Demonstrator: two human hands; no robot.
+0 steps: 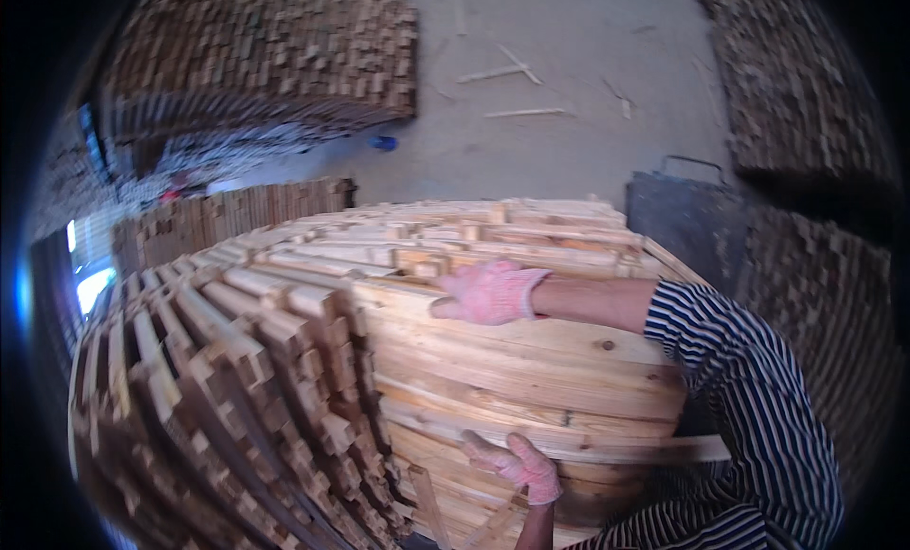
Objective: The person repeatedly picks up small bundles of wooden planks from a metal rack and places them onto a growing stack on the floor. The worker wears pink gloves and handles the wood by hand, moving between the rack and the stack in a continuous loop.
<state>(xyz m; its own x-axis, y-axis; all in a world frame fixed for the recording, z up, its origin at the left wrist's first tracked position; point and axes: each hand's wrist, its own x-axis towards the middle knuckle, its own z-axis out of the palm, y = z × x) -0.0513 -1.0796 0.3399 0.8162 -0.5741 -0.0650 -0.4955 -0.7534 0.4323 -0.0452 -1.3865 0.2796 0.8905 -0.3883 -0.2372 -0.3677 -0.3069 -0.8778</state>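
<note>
My right hand (491,292), in a pink-and-white knitted glove, reaches in from the right. Its thumb lies against the face of a long pale wooden board (578,337), and its fingers bend over the board's upper edge. My left hand (519,467), gloved alike, is lower down with thumb and fingers spread. Just above it a loose wooden strip (616,447) crosses the boards and sticks out to the right; whether the hand touches it is unclear. Shorter strips and block ends (431,265) lie beside the right fingers.
Stacked strips with jutting ends (256,360) form a tall pile at left. More timber stacks stand at upper left (265,47) and right (806,85). A dark metal plate with a handle (682,218) is behind the boards. Scraps (526,113) lie on the grey floor (578,38).
</note>
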